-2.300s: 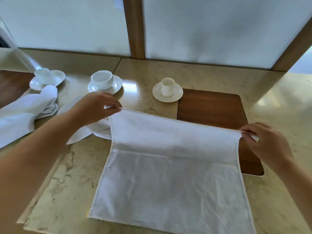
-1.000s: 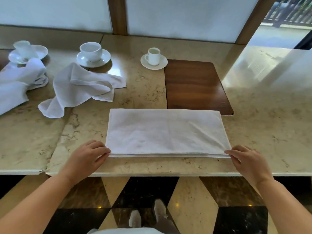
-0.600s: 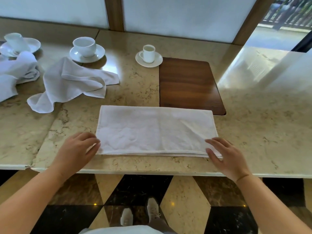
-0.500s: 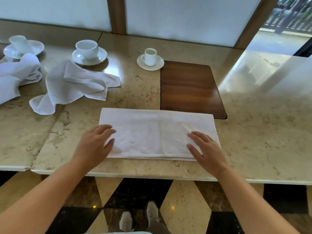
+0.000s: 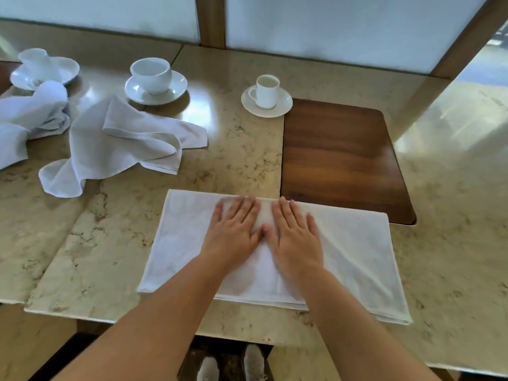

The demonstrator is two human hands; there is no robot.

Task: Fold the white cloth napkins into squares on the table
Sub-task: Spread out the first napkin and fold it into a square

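- Pressing flat, your left hand (image 5: 233, 232) and right hand (image 5: 295, 237) lie side by side on the middle of the folded napkin (image 5: 354, 259), fingers straight, gripping nothing.
- Head view: that napkin sits as a wide rectangle at the near edge of the tabletop (image 5: 242, 158), its far right corner overlapping the wooden mat (image 5: 341, 155).
- Far left lie two crumpled napkins (image 5: 115, 144), with three cups on saucers (image 5: 155, 83) beyond.

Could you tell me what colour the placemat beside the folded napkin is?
Dark brown wood grain placemat, head view.
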